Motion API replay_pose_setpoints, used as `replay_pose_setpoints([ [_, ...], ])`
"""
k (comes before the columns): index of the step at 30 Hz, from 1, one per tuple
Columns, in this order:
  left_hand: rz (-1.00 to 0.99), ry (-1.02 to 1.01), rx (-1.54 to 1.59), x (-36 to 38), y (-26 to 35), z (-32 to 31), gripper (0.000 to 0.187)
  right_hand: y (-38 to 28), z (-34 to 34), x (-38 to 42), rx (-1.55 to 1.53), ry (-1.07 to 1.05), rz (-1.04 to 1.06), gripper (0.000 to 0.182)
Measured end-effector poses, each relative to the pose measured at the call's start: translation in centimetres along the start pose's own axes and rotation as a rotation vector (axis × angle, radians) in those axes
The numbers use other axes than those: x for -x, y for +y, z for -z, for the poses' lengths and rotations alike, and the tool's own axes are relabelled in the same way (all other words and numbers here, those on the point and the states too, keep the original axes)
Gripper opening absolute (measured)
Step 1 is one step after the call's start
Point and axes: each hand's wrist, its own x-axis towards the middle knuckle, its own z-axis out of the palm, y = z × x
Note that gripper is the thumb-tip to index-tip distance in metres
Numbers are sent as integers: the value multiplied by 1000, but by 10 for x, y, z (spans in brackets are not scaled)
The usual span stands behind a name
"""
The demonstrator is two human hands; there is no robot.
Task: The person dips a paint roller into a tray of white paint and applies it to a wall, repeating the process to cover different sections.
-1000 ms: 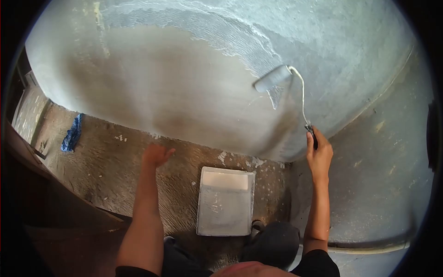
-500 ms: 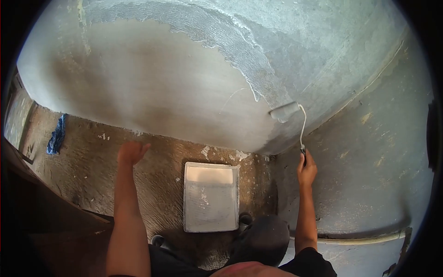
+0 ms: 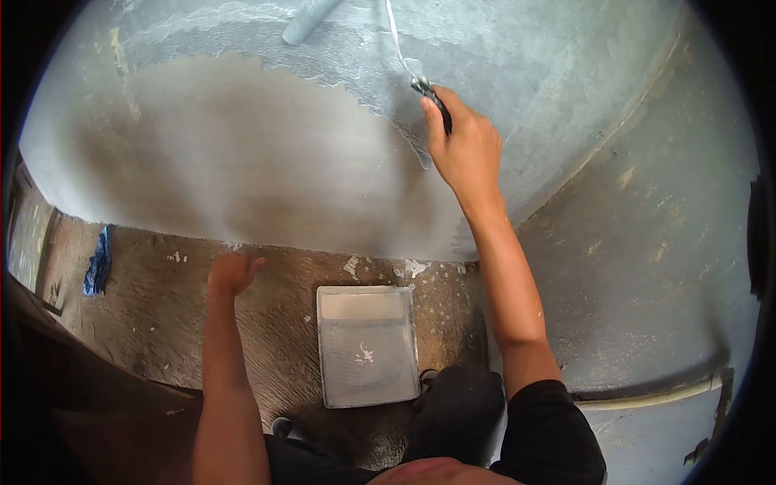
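My right hand (image 3: pixel 469 149) is closed round the black handle of a paint roller (image 3: pixel 309 21), whose white wire frame runs up out of the picture. The roller's cylinder lies against the upper wall (image 3: pixel 242 153), on a wet, glossy grey band above a paler, duller area. My left hand (image 3: pixel 233 273) hangs over the floor near the foot of the wall, its thumb held out and its other fingers hidden from view. Between my arms, a paint tray (image 3: pixel 368 364) with pale paint in its far end stands on the floor.
A crumpled blue cloth or wrapper (image 3: pixel 98 260) lies on the rough brown floor (image 3: pixel 145 323) at left. A second grey wall (image 3: pixel 622 283) meets the first at right. Dark furniture (image 3: pixel 89 356) stands at lower left, and white paint spots mark the floor by the wall.
My right hand and the roller have moved up and left, from near the wall's lower right corner to the upper wall. My left hand has barely moved. The view has shifted slightly.
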Motion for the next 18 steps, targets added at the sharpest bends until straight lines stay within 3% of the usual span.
replay_pose_setpoints([
  [3, -21, 12, 26, 0, -9, -9, 67, 51, 7, 58, -17, -20, -101, 24],
  [10, 10, -16, 65, 17, -7, -18, 63, 214, 36, 290, 239, -79, -286, 29],
  [11, 14, -30, 55, 18, -8, -20, 62, 231, 45, 315, 310, -168, -402, 29],
  [12, 19, -39, 47, 16, -8, -22, 62, 244, 51, 334, 381, -255, -514, 30],
  [18, 29, -31, 60, 14, -5, -19, 62, 251, 65, 370, 457, -301, -621, 30],
])
